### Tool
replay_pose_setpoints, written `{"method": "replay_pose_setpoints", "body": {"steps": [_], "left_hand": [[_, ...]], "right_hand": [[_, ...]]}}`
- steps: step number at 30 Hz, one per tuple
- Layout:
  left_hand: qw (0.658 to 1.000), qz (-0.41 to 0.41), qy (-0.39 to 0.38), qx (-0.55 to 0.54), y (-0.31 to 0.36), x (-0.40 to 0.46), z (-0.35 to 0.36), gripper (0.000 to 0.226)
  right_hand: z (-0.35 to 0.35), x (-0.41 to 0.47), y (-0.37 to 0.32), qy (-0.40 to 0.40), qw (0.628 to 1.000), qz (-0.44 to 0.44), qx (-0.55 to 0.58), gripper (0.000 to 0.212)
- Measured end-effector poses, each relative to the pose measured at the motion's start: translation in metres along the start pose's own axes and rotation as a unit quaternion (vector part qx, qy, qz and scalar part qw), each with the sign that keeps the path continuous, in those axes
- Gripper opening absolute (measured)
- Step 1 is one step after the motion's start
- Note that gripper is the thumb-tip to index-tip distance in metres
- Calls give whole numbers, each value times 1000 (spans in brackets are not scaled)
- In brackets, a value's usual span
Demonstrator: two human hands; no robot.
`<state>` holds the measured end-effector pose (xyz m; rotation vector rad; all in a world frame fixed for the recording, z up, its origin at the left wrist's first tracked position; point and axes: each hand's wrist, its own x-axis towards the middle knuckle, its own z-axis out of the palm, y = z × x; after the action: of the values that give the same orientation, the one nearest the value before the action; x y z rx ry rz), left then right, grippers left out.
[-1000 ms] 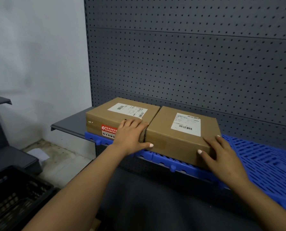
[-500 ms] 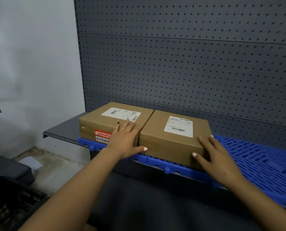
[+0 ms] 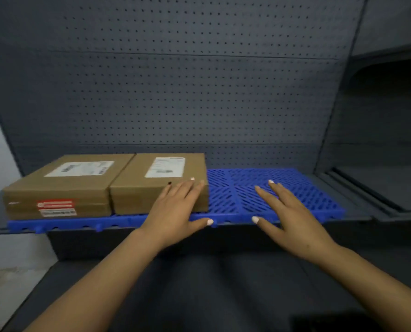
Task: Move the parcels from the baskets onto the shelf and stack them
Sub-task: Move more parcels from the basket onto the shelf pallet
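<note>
Nearest us, our left hand (image 3: pixel 175 216) lay with straight fingers against the front right corner of the right parcel (image 3: pixel 158 185), gripping nothing; our right hand (image 3: pixel 293 219), well apart from it, hovered flat and spread over bare blue grid mat (image 3: pixel 295 188), and we could not tell whether it touched. Beyond the left hand's fingertips the right parcel sat on the mat; further to that hand's left, the left parcel (image 3: pixel 63 185) butted against it, side by side, unstacked. We judged these cardboard boxes stiff, fairly light and not slippery; each would best be taken by its two short sides, palms pressing inward. Behind stood the pegboard (image 3: pixel 187 104).
</note>
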<state>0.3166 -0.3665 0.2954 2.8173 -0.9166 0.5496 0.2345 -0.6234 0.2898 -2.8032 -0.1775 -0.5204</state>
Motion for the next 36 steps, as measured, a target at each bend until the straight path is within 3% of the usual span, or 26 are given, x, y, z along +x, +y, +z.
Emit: {"method": "replay_pose_setpoints", "body": {"steps": [4, 8, 20, 30, 36], "left_hand": [[997, 75, -1, -15, 79, 16, 19, 100], [990, 132, -14, -48, 153, 28, 45, 99], [950, 253, -150, -104, 301, 23, 157, 101], [938, 250, -214, -108, 301, 7, 201, 110], [963, 186, -163, -109, 237, -5, 167, 94]], "right_hand": [[-29, -69, 56, 26, 998, 44, -36, 78], [-46, -139, 110, 34, 993, 97, -62, 67], [12, -297, 228, -101, 934, 336, -62, 71], [41, -304, 238, -137, 934, 328, -41, 66], [38, -244, 204, -127, 960, 249, -23, 66]]}}
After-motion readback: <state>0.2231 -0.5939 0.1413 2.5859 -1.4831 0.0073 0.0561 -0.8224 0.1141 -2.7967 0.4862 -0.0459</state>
